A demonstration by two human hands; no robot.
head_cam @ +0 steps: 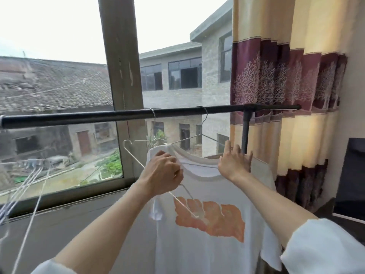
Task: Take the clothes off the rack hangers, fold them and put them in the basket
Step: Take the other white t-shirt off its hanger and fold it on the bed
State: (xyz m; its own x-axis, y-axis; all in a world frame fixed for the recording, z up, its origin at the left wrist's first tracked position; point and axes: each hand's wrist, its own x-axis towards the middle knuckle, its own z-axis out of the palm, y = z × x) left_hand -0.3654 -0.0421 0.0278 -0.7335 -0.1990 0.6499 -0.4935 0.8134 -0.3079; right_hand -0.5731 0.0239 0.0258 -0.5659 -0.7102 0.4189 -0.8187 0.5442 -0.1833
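Rail: the black rack bar [122,116] is running across at mid-height, barring any straight reach toward the window [59,119].
Post: a black upright [245,133] is standing under the bar's right end, just beside the right hand [234,163].
Hangers: one wire hanger [189,138] is hooking over the bar; a loose white hanger [138,161] is slanting across the white T-shirt [205,224].
Right side: the curtain [286,95] is hanging close behind the post.
Left side: white cords [31,184] are crossing the lower corner.
Open passage: space is lying free under the bar, left of the T-shirt.
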